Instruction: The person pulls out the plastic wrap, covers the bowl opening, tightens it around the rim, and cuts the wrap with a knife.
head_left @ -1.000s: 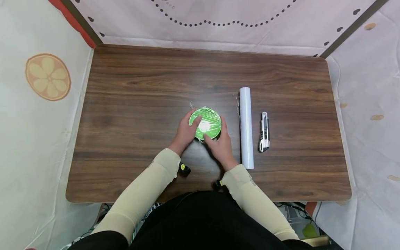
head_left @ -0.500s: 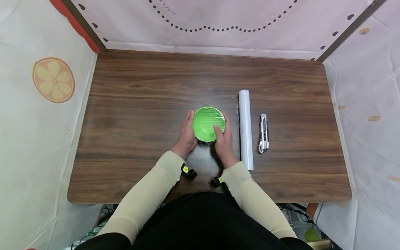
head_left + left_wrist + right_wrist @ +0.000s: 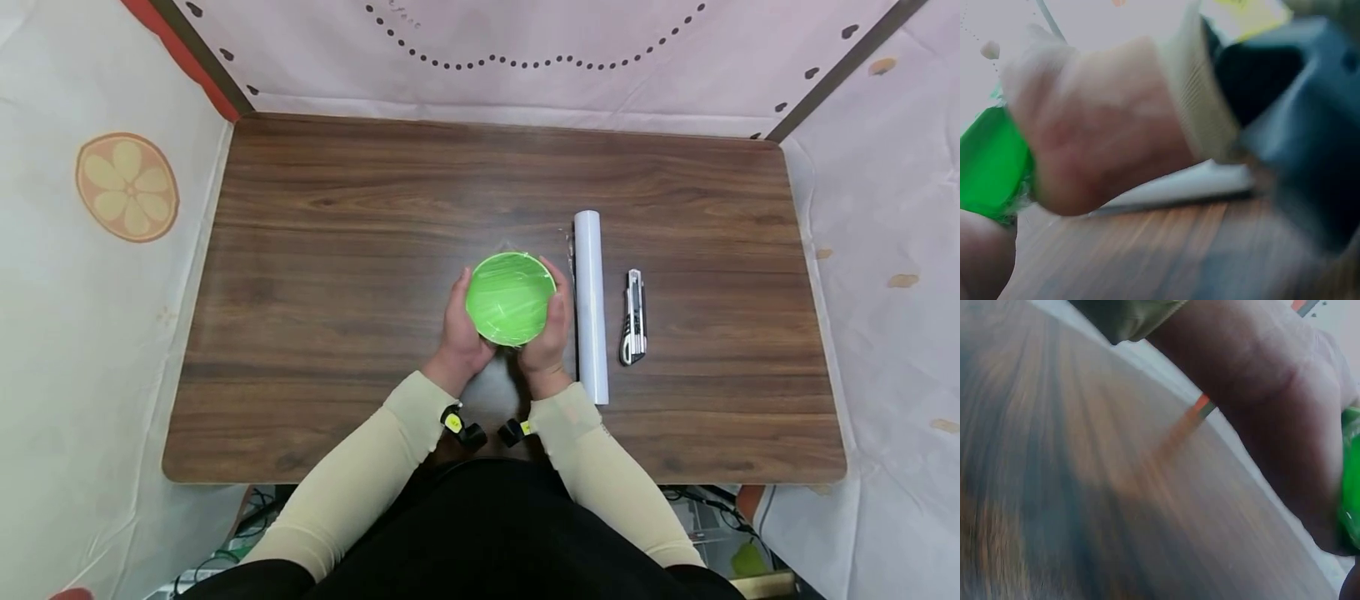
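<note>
Both hands hold a green bowl point(image 3: 512, 300) with wrinkled clear cling film over it, in the middle of the head view. On its left side the left hand point(image 3: 459, 337) supports it, fingers along the rim. The right hand point(image 3: 551, 333) grips the opposite side, its thumb near the rim. Edges of film stick out past the rim at the far side. In the left wrist view the green bowl point(image 3: 994, 165) shows at the left edge; in the right wrist view, a strip of the bowl point(image 3: 1352, 478) appears at the right edge. Much of both hands' undersides is hidden.
A long white roll point(image 3: 591, 308), with some clear film at its left edge, lies just right of the right hand. Beyond it is a utility knife point(image 3: 634, 317). The brown wooden table point(image 3: 337, 208) is bordered by white printed sheets on three sides.
The bowl has shifted slightly right and appears larger, closer to the camera. The left thumb has left the bowl's top, and the right thumb has moved from its face to the side.
</note>
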The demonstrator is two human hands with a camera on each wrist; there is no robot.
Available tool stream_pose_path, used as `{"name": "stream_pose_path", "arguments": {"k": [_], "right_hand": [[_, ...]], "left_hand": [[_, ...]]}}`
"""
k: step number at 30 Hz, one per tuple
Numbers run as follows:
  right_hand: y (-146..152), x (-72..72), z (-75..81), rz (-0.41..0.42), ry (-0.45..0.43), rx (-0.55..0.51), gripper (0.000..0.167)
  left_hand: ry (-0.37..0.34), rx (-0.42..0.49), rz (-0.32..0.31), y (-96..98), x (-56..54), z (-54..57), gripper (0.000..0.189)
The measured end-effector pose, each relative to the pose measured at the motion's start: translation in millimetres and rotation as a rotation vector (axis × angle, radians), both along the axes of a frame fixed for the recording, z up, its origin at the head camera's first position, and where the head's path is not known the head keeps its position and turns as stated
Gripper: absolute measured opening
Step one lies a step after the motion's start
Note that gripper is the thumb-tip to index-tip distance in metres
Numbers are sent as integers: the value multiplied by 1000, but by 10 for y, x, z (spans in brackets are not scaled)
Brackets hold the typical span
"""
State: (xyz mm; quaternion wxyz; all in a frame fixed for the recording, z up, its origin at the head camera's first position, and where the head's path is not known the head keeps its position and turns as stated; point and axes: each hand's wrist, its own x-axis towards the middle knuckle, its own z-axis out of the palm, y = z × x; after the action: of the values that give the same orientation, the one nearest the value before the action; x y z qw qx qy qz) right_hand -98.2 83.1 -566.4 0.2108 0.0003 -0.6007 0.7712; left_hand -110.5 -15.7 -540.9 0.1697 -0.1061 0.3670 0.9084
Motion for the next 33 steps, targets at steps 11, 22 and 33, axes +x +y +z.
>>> {"name": "stream_pose_path", "arguments": {"k": [11, 22, 33], "right_hand": [[-85, -12, 243, -3, -34, -469, 60], [-31, -56, 126, 25, -44, -144, 62], [175, 65, -17, 183, 65, 283, 60]], "left_hand": [[15, -65, 35, 177, 93, 50, 48], [-56, 54, 77, 210, 116, 48, 54], [14, 60, 11, -79, 104, 0, 55]]}}
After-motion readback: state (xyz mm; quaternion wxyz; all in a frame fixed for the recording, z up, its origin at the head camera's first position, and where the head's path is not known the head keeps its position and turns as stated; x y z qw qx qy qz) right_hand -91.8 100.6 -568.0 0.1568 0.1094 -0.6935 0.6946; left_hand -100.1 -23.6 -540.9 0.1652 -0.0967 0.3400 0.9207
